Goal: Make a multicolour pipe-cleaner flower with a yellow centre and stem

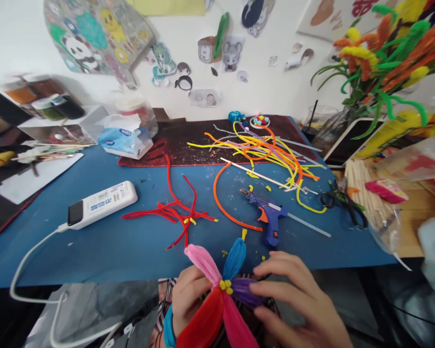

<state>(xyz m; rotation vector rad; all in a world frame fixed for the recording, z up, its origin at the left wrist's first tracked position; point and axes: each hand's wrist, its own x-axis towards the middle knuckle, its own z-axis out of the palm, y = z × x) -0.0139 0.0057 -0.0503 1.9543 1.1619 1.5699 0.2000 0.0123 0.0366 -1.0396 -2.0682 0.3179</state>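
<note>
Pipe-cleaner flower (pixel 223 290) held between both hands: left hand (pixel 186 302) curled behind it, right hand (pixel 297 302) pinching the purple petal. Petals visible: five. One glue gun (pixel 270 217) on the tabletop (pixel 130 246).

pipe-cleaner flower (pixel 224 290): its red and pink lower petals run off the bottom edge; no stem can be seen.
left hand (pixel 186 302): mostly covered by the petals; fingertips hidden behind the flower.
right hand (pixel 297 302): wrist cut off at the bottom edge.
jars (pixel 43 99): blurred, contents unreadable.
white device (pixel 101 203): label print too small to read; its cable leaves the bottom edge.
bouquet (pixel 387 53): cropped by the top and right edges.
bag of sticks (pixel 369 198): lower end blurred.
</note>
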